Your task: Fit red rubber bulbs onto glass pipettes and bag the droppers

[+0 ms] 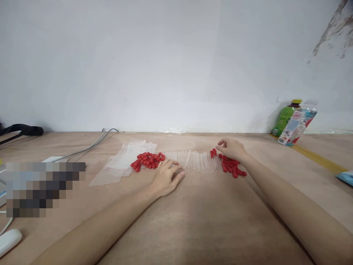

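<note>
The left hand (168, 176) has its grip loosely apart at the clear tubes (200, 162); the right hand (232, 149), beside red bulbs (235, 167), hides its grip's state. Tubes lie mostly between, toward the counter (209, 221)'s far edge.

We see red bulbs (151, 161), clear tubes (200, 162), red-lined translucent bags (121, 161), a brown wood-grained tabletop (193, 228), a greyish-white wall (165, 66), and a green bottle (283, 120) with a yellow cap (296, 101).

No wording can be read: the print on the green-labelled drink bottle (284, 118) and the white-labelled drink bottle (297, 125) beside it is too small.
</note>
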### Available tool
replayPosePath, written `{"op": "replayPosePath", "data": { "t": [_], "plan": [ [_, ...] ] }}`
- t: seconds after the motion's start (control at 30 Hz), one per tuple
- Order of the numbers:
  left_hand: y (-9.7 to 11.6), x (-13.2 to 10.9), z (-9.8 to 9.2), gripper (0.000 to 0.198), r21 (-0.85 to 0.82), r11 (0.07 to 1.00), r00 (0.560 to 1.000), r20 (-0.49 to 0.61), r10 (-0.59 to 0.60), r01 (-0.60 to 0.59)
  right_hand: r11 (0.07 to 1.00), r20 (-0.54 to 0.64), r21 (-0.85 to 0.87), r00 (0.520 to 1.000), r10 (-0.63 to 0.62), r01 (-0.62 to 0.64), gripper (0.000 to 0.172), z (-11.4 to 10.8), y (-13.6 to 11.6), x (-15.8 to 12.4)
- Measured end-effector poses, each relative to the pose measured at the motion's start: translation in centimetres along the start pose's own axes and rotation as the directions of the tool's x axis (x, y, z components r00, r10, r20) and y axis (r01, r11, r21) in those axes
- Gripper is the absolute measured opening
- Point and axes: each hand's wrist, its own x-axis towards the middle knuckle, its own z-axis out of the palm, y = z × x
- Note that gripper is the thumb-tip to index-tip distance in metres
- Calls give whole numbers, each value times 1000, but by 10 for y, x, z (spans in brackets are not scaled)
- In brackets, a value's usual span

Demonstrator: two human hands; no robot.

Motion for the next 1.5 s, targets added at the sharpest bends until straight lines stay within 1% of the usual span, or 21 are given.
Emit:
{"op": "replayPosePath", "data": {
  "t": [0.13,0.17,0.23,0.37,0.47,0.53,0.67,0.8,0.93,1.0,1.17,1.23,1.3,1.4,1.5],
  "plan": [
    [0,5,2,19,50,997,997,-41,-65,67,998,118,-22,992,-48,51,21,-16,22,1],
    [-1,7,3,18,68,994,995,-53,-85,89,998,136,-28,989,-60,64,20,-17,26,1],
    [-3,15,6,15,106,985,988,-79,-130,138,995,134,-52,988,-78,86,19,-16,28,-1],
    [-4,38,16,12,168,952,965,-93,-243,256,983,78,-125,989,-125,134,18,-10,16,-5],
    [-2,54,24,13,201,925,947,-61,-316,322,973,57,-169,987,-148,155,18,-6,5,-7],
    [0,63,29,15,208,912,934,-39,-354,354,968,64,-196,987,-150,159,17,-5,1,-8],
    [3,73,35,20,203,900,920,-19,-391,386,955,107,-248,984,-140,163,16,-4,-5,-12],
    [7,80,37,28,232,887,911,12,-412,398,940,161,-298,979,-123,167,17,-2,-12,-16],
    [11,85,37,33,293,852,870,106,-481,435,929,189,-344,979,-75,137,21,1,-18,-19],
    [12,87,38,33,316,840,858,128,-498,440,928,187,-357,981,-45,111,22,2,-20,-19],
    [13,85,40,32,331,840,867,110,-486,429,935,173,-355,984,41,23,26,6,-23,-21],
    [11,84,37,33,338,839,871,94,-482,427,937,165,-348,984,73,-11,28,8,-24,-22],
    [5,84,29,35,370,824,867,87,-491,429,940,161,-339,982,97,-37,30,10,-25,-23],
    [-12,83,9,39,433,786,844,98,-528,441,945,165,-322,980,114,-56,32,11,-26,-23],
    [-33,80,-9,44,473,741,815,80,-574,476,950,162,-304,979,124,-70,35,8,-25,-21]
  ]
}}
